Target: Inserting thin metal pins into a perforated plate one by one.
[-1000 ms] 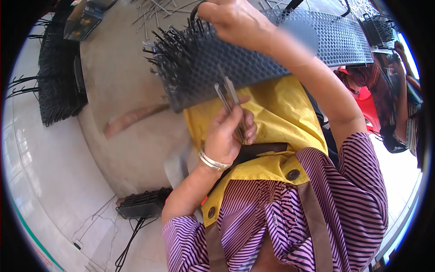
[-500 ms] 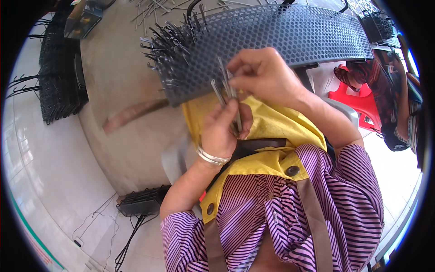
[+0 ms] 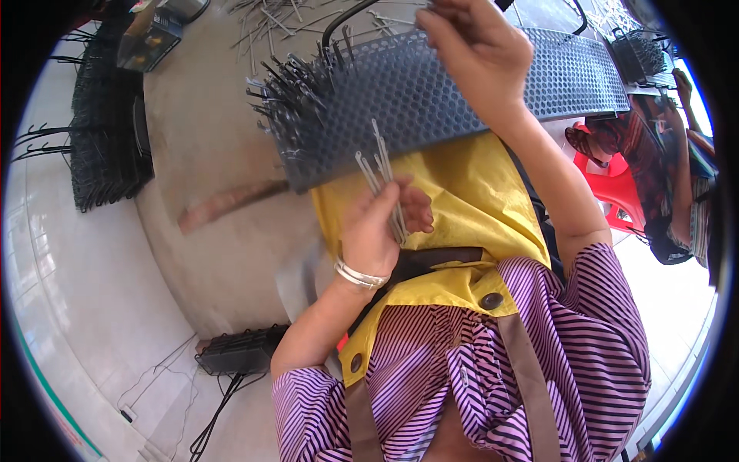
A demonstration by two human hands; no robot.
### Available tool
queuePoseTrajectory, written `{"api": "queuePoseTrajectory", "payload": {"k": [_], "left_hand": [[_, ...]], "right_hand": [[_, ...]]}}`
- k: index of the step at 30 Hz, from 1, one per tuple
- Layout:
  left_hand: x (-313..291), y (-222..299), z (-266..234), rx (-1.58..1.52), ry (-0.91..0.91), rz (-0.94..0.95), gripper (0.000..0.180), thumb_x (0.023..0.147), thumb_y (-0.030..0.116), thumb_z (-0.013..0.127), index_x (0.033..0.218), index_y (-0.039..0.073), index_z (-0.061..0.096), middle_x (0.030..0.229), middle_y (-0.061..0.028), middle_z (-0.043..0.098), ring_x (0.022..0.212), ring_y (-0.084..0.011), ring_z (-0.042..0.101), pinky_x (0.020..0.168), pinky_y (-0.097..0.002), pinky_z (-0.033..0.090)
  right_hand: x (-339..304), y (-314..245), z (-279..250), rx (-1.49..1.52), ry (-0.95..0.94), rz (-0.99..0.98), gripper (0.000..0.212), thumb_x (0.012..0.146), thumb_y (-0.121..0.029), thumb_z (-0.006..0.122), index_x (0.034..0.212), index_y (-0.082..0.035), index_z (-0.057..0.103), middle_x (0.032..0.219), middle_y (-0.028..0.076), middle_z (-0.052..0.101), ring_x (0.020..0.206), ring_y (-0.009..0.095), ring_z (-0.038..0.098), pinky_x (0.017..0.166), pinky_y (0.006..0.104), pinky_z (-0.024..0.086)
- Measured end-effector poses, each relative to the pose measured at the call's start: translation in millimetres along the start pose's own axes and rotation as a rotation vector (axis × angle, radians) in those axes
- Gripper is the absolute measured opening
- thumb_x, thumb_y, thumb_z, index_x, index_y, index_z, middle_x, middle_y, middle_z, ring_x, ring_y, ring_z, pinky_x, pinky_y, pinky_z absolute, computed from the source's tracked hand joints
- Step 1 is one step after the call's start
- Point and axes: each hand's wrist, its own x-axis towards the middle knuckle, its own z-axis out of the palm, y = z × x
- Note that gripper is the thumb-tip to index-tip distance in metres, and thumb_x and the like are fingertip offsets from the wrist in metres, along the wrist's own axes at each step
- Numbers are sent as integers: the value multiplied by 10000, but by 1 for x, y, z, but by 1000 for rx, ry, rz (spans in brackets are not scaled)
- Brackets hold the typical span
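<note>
My left hand [image 3: 376,225] is closed around a few thin metal rods [image 3: 377,163] with small eyes at their tips. They fan upward between thumb and fingers, above my yellow apron [image 3: 454,185]. My right hand [image 3: 483,58] is raised over a dark perforated panel [image 3: 493,81], near its far edge. Its fingers are curled and bent together; whether anything is between them I cannot make out. Many similar dark rods [image 3: 296,92] bristle in a heap at the panel's left end.
Loose rods [image 3: 269,19] lie scattered beyond the panel. Racks of black hooked pieces [image 3: 108,146] stand at the left, near a cardboard box [image 3: 152,38]. A black slotted box [image 3: 242,350] is at lower left. Another person [image 3: 654,146] sits at right by a red stool [image 3: 616,189].
My right hand has moved up and away from the rods in my left hand, toward the panel's far side. My left hand keeps its hold, almost in place.
</note>
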Motion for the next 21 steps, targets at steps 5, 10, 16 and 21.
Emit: {"api": "queuePoseTrajectory", "payload": {"k": [5, 10, 16, 21], "left_hand": [[-1, 0, 0, -5, -12, -9, 233, 882, 171, 414, 1007, -12, 486, 803, -153, 576, 669, -235, 587, 572, -329, 499], [-2, 1, -1, -14, -13, -13, 232, 883, 174, 414, 1005, -10, 484, 803, -154, 576, 671, -233, 585, 579, -329, 498], [-1, 2, 0, -8, -23, -6, 237, 886, 183, 416, 1004, -10, 485, 806, -153, 576, 678, -232, 582, 589, -330, 496], [-2, 4, 0, -19, -40, 19, 247, 890, 188, 417, 1017, -13, 484, 804, -153, 571, 684, -229, 578, 589, -330, 495]], "right_hand": [[20, 29, 34, 178, 173, -576, 132, 698, 25, 605, 820, 8, 558, 676, 132, 571, 567, 258, 573, 500, 292, 445], [16, 39, 42, -112, -10, -855, 178, 671, 40, 580, 842, 0, 549, 663, 97, 560, 548, 219, 551, 494, 292, 440], [1, 33, 40, -351, -587, -482, 304, 696, 10, 547, 993, -47, 572, 760, 143, 576, 617, 290, 563, 527, 319, 450], [-20, -4, 19, -57, -615, 58, 176, 746, -50, 587, 914, 0, 591, 654, 91, 592, 500, 178, 555, 455, 259, 423]]}}
